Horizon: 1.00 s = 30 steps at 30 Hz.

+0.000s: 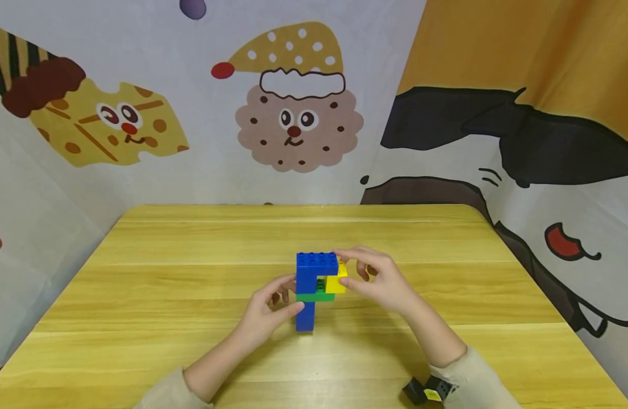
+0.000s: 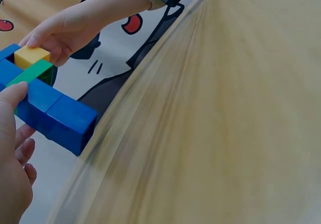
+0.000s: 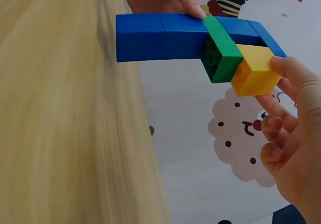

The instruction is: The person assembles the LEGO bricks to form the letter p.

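A P-shaped structure of toy building bricks stands upright on or just above the table; I cannot tell which. Its blue column (image 1: 305, 316) carries a green brick (image 1: 319, 297), a yellow brick (image 1: 335, 283) and a wide blue top brick (image 1: 316, 261). My left hand (image 1: 265, 309) holds the column from the left, thumb by the green brick and fingers partly hidden behind. With thumb and forefinger my right hand (image 1: 382, 278) pinches the yellow brick at the right end; the forefinger reaches the top brick's corner. In the right wrist view the yellow brick (image 3: 256, 71) sits beside the green one.
Both hands work over a wood-grain table (image 1: 191, 244). A black device with a yellow label (image 1: 432, 394) is by the right wrist. Behind the table hangs a cloth printed with cartoon figures (image 1: 299, 130).
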Motion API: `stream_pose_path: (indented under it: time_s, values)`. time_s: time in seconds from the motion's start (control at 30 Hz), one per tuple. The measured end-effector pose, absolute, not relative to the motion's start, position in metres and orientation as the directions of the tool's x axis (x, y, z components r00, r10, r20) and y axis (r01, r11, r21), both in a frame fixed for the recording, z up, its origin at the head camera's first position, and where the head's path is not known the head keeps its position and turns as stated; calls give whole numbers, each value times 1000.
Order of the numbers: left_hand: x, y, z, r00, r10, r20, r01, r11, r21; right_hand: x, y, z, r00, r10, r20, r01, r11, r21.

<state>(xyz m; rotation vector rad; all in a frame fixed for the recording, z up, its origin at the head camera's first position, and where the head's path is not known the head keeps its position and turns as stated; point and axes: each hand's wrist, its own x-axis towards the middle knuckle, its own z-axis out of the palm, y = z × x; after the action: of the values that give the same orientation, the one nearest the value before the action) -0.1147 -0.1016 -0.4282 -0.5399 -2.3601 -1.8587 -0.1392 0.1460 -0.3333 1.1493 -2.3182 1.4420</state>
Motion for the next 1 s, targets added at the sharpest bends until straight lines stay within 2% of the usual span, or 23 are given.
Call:
stream_pose_path:
  time_s: [0.1, 0.33, 0.67, 0.83, 1.0]
  values:
    - [-116, -100, -428, -939, 207, 276, 316, 194, 929, -145, 147, -335, -718, -507, 477, -648, 237, -724]
    - [-119, -97, -427, -946, 183, 267, 301, 194, 934, -171, 153, -363, -810, -465, 359, -516, 272, -812]
    - [-129, -94, -431, -932, 187, 310, 340, 155, 928, -186, 151, -369, -865, -427, 262, -405, 289, -867]
    - [-135, -92, -434, -940, 176, 293, 318, 139, 938, -184, 146, -359, -878, -419, 232, -370, 284, -885]
    - [-137, -91, -428, -949, 180, 259, 285, 132, 949, -197, 149, -378, -880, -408, 245, -370, 264, -891]
